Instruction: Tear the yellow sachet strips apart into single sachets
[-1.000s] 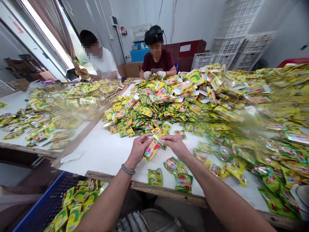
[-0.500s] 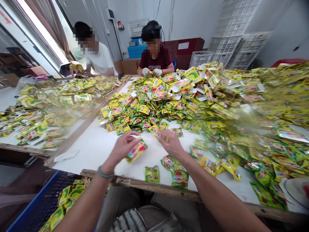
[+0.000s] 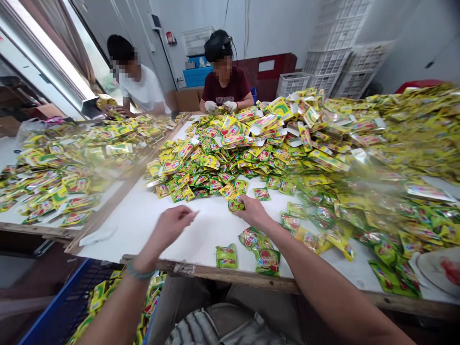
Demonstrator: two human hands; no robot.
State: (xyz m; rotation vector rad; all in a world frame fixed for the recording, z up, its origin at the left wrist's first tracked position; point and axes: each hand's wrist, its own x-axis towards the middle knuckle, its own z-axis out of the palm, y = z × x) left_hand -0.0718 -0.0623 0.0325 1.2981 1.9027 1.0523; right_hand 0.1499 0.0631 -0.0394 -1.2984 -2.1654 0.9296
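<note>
My right hand (image 3: pixel 253 211) pinches a small green and yellow snack packet (image 3: pixel 235 205) at the near edge of a large heap of packets (image 3: pixel 215 165). To the left, my left hand (image 3: pixel 172 227) hovers over the white tabletop (image 3: pixel 143 213), slightly blurred, its fingers partly curled and apart with no packet in them. Between my forearms, near the front edge, lie a single green packet (image 3: pixel 226 256) and a few more green packets (image 3: pixel 268 261). Flat yellow boxes (image 3: pixel 268 122) lie on top of the heap.
A blue basket (image 3: pixel 53 306) with yellow boxes stands below the table at left. A wooden strip (image 3: pixel 118 203) divides the table from another heap (image 3: pixel 72 172). Two people sit across, one wearing white gloves (image 3: pixel 230 106). White crates (image 3: pixel 327 62) are stacked behind.
The yellow and green box that was in my left hand is gone from it, and that hand has moved left. My right hand now grips a packet by the heap's edge. The view has shifted slightly.
</note>
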